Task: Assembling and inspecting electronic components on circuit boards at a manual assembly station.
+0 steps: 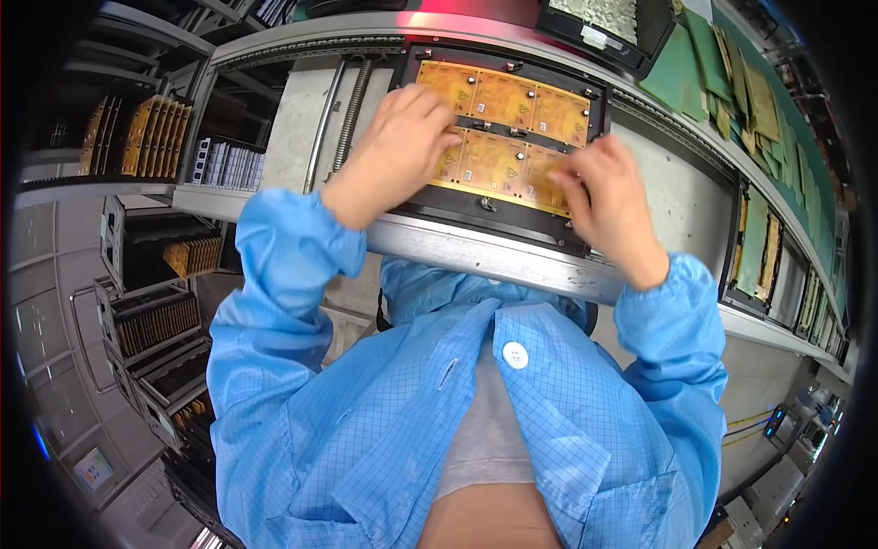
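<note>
Two orange circuit board panels lie one behind the other in a black fixture frame, fastened round with small dark clips. My left hand is over the panels' left end. Its fingers are bent and drawn together, with the tips low at the near panel; what they hold, if anything, is hidden. At the right end, my right hand is curled, thumb and fingers close together by the near panel's corner. Slight motion blur covers its fingers, and I cannot make out anything between them.
The fixture sits on a metal rail conveyor whose front edge runs before me. Left of it are a threaded rod and racks with upright orange boards. A black tray stands behind; green sheets lie at the right.
</note>
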`<state>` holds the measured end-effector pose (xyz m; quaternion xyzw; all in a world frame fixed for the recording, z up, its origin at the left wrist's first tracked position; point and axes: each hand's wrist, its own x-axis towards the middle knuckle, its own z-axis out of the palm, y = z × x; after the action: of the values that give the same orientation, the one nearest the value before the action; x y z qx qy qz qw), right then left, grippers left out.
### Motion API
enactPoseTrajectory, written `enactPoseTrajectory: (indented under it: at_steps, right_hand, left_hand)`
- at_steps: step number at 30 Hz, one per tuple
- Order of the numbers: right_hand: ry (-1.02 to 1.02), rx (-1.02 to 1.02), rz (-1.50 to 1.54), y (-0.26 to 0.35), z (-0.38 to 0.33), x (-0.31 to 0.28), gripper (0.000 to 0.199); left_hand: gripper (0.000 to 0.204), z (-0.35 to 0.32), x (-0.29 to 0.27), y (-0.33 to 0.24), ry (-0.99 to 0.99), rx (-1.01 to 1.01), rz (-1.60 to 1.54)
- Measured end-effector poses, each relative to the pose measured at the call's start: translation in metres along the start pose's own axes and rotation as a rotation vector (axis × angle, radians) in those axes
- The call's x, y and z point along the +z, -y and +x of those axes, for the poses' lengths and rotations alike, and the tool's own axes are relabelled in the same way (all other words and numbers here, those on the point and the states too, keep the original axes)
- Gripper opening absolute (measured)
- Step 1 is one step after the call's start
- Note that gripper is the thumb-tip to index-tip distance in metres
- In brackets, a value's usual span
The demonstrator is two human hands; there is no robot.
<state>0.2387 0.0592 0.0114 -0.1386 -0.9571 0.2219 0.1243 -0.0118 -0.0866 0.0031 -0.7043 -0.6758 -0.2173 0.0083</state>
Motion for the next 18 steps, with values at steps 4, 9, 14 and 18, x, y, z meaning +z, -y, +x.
enactPoseTrajectory:
  at_steps: [4, 9, 14, 18]
  right_hand:
    - [-0.192, -0.083, -0.279, -0.025, 0.044, 0.01, 0.018]
    - [-0.081, -0.307, -0.375, -0.036, 0.063, 0.026, 0.016]
    - [0.122, -0.247, -0.342, -0.025, 0.076, 0.019, 0.021]
    - [0.158, 0.03, -0.366, -0.01, 0.068, 0.033, 0.028]
  left_hand:
    - [0.023, 0.023, 0.024, 0.017, -0.028, 0.101, -0.108]
    - [0.023, 0.031, 0.024, 0.023, 0.037, 0.23, 0.063]
    - [0.017, 0.055, 0.018, 0.027, 0.125, 0.405, 0.249]
    - [0.016, 0.075, 0.023, 0.033, 0.133, 0.573, 0.232]
